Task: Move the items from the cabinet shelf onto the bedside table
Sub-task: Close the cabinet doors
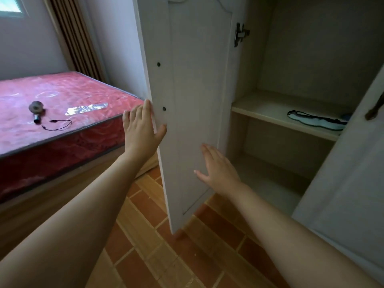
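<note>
a: head view: our left hand (143,129) grasps the cabinet door (195,113) edge; right hand (218,169) flat, fingers straight.
b: progress? the items (318,121) lie on the shelf (268,109); nothing moved.

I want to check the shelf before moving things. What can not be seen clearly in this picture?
- Shelf item, head view: pale with a dark cord; its right end is hidden by the right door, so what it is stays unclear.
- Bluish thing beside it: mostly hidden by that door.
- Bedside table: not in view.
- Left hand: fingertips hidden behind the left door edge.
- Small object on the bed: too small to identify.
</note>
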Tool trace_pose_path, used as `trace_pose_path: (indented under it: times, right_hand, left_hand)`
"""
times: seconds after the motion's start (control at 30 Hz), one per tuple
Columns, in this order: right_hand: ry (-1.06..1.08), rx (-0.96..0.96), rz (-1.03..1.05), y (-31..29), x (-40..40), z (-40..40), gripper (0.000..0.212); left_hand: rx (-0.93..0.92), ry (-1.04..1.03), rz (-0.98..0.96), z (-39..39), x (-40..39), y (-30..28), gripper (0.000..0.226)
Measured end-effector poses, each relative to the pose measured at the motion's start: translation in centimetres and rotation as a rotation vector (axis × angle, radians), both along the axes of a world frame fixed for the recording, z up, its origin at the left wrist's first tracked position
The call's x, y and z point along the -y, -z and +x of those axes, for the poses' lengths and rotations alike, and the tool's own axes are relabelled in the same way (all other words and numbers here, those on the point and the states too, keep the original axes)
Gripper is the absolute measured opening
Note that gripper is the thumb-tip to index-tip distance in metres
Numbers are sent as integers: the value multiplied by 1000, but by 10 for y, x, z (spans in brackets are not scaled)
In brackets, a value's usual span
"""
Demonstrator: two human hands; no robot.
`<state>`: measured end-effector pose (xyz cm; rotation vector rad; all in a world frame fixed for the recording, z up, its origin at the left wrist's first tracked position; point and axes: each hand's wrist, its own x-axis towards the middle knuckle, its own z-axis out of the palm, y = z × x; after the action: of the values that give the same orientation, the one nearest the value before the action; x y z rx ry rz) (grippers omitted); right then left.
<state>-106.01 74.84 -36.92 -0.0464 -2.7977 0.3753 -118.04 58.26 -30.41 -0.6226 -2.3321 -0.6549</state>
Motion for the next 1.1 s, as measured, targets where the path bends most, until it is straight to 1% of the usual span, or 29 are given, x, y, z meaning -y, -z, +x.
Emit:
trace_pose_path:
  times: [0.27,0.43,0.53,0.67,0.83,1.03,1.1]
  right_hand:
    - [-14,-13,-35,0,9,-4,72]
    - [5,17,-56,0,12,4,76]
    - [22,53,-67,-1,12,14,79]
    - [42,94,-85,-5,7,36,81]
    - [90,93,-103,-10,-6,67,76]
    - [163,12,-193,-10,-23,93,66]
    - [218,-9,-231,-11,-32,102,65]
  left_hand:
    - [-12,60,116,-2,-2,3,65]
    - [-121,175,206,9,-5,0,46]
    - [-144,266,255,20,-12,-7,43]
    - [-178,355,224,29,-25,-13,40]
    - [-176,437,252,53,-49,-10,40]
    - [-239,497,145,76,-82,-13,36]
    - [-229,509,63,82,-95,-12,38]
